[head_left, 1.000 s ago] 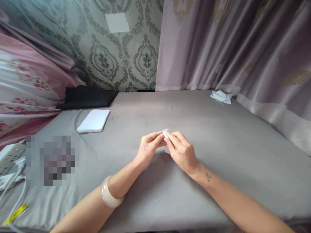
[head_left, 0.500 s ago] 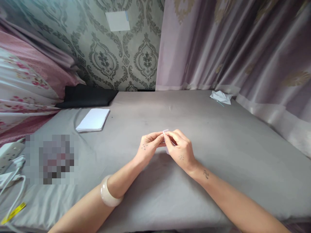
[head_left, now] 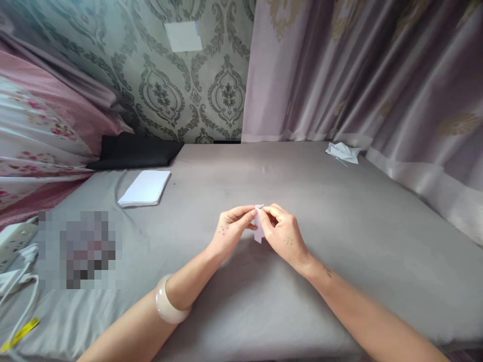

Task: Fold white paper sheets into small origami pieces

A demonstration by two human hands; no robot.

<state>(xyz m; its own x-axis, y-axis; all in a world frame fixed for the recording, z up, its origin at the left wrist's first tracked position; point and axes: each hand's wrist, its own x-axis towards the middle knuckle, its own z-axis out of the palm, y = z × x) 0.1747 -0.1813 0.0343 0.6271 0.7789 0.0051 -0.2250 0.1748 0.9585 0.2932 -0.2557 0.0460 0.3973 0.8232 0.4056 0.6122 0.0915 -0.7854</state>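
A small folded piece of white paper (head_left: 258, 230) is pinched between both my hands above the grey bed sheet (head_left: 339, 241). My left hand (head_left: 231, 229) grips its left side with thumb and fingers closed. My right hand (head_left: 282, 231) pinches the top and right side, fingers curled over it. Most of the paper is hidden by my fingers; its lower tip hangs down between the hands. A pale bangle (head_left: 168, 301) sits on my left wrist.
A stack of white paper (head_left: 145, 187) lies at the left, beside a black cloth (head_left: 138, 150). Crumpled white paper (head_left: 342, 151) rests at the far right by the curtain (head_left: 358, 70). A power strip and cables (head_left: 15, 241) sit at the left edge, near floral bedding (head_left: 41, 130).
My right hand has turned slightly and the paper's lower tip now shows hanging between the hands; both hands stay in the same spot.
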